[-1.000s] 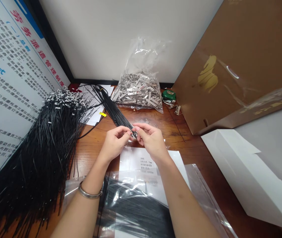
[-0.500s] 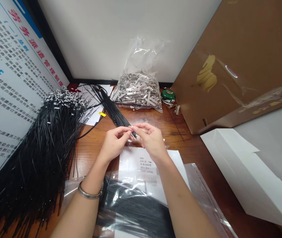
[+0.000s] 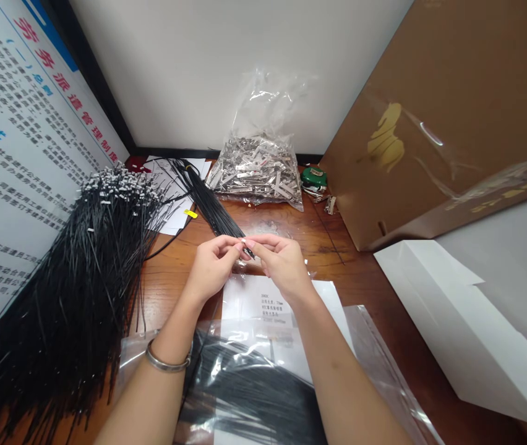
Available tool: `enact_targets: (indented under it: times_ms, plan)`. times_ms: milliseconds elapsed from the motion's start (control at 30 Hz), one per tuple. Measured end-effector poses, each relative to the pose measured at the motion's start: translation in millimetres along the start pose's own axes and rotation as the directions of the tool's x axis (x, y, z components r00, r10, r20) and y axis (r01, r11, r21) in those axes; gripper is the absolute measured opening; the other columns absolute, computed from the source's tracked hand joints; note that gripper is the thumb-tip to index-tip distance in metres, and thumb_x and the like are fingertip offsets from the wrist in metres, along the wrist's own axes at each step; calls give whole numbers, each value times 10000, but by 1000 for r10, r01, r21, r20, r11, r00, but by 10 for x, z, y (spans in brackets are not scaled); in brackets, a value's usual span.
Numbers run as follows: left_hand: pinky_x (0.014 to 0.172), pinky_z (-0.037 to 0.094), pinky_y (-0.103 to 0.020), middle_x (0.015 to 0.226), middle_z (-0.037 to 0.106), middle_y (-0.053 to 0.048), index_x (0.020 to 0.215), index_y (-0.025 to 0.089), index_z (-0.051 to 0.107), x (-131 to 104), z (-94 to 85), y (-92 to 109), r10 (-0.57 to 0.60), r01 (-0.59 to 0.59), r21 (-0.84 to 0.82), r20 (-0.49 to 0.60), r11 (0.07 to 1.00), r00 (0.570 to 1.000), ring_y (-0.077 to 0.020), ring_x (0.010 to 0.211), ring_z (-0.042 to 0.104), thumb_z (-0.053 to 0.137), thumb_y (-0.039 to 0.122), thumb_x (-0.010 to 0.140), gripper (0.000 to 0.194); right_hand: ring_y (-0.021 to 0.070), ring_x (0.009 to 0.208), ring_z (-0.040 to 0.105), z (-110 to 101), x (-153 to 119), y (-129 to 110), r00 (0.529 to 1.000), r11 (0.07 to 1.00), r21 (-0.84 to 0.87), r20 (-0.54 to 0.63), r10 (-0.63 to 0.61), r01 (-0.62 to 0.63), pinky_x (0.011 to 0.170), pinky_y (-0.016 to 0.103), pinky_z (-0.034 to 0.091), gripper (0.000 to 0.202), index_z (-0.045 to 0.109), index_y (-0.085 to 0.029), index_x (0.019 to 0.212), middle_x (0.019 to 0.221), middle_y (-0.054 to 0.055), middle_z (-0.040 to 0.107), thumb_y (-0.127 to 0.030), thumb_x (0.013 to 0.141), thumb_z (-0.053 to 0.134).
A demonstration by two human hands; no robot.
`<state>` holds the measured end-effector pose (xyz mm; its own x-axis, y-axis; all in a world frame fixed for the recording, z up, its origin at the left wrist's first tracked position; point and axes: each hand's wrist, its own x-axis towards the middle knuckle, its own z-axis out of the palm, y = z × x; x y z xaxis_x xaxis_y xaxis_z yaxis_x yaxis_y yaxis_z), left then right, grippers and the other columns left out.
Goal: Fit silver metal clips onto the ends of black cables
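My left hand and my right hand meet fingertip to fingertip over the near end of a slim bundle of black wires. Thumb and forefinger are pinched together on both. A tiny whitish bit shows between the fingertips, too small to name. The bundle lies slantwise on the wooden table, tied near its far end, and its near tips stick out just under my fingers. Below my wrists a printed sheet lies partly under a clear plastic bag holding more black wires.
A big heap of black wires with white ends fills the left side. At the back stands a clear bag of metal strips, beside a green tape measure. A brown box and a white box stand at right.
My right fingers have straightened and drawn slightly lower over the wire tips. Both hands stay in nearly the same place; the bundle has not visibly moved.
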<state>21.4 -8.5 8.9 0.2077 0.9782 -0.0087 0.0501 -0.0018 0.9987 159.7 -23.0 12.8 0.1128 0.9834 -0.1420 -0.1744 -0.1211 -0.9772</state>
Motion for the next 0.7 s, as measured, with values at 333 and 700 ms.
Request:
enact_targets:
  times_ms: [333, 700]
  plan:
    - [471, 402, -209, 682, 697, -41, 759, 139, 651, 6, -9, -3, -5, 5, -21, -6, 1000, 1000, -90, 492, 529, 629, 342, 797, 208, 171, 613, 629, 23, -18, 57, 987, 964, -216, 4, -159, 156, 569, 297, 477, 188, 714, -172, 800, 675, 45, 691, -352, 753, 685]
    - [501, 425, -222, 646, 684, -33, 727, 143, 637, 4, -13, 15, -16, 16, -32, -9, 999, 1000, -103, 508, 546, 633, 322, 775, 186, 86, 399, 297, -28, -29, 96, 948, 813, -501, 49, -315, 297, 455, 270, 221, 198, 714, -189, 826, 429, -67, 397, -351, 831, 601]
